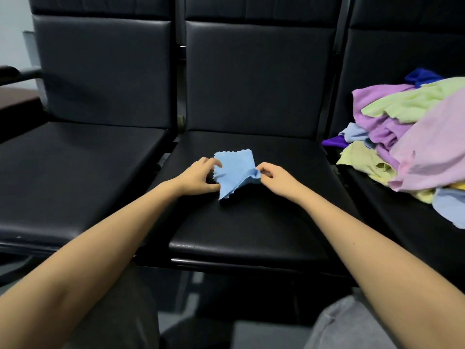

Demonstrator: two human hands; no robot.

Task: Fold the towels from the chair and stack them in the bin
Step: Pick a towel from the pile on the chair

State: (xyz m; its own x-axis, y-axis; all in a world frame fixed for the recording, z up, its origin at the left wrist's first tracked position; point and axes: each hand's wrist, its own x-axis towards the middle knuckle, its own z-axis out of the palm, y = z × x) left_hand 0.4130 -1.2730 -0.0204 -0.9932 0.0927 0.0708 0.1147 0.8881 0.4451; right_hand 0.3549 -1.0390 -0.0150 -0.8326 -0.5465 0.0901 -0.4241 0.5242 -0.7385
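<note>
Folding looks to be the step in hand: in the head view the left grip (198, 176) and the right grip (275, 178) have a small light blue towel (234, 170) between them, lying on the black seat (251, 222) of the middle chair. The left grip is curled onto the towel's zigzag-cut left edge, with the thumb low against the cloth. The right grip pinches the bunched right corner between thumb and fingers. The cloth's far corner lies flat on the seat beyond both grips, while its near part ripples between them, so the fold seems half made and not yet pressed flat. Well off to the right of the right grip, on the next seat, sits a loose pile of towels (415, 137) in pink, lilac, pale green, blue and yellow, unfolded, so most of the task seems left. No bin shows anywhere around the grips. The next move calls, I judge, for carrying the pinched corner across to the edge under the left grip, lining up the edges, then smoothing the cloth, which looks thin and limp and may slip askew. No brand, label or writing can be read on anything.
</note>
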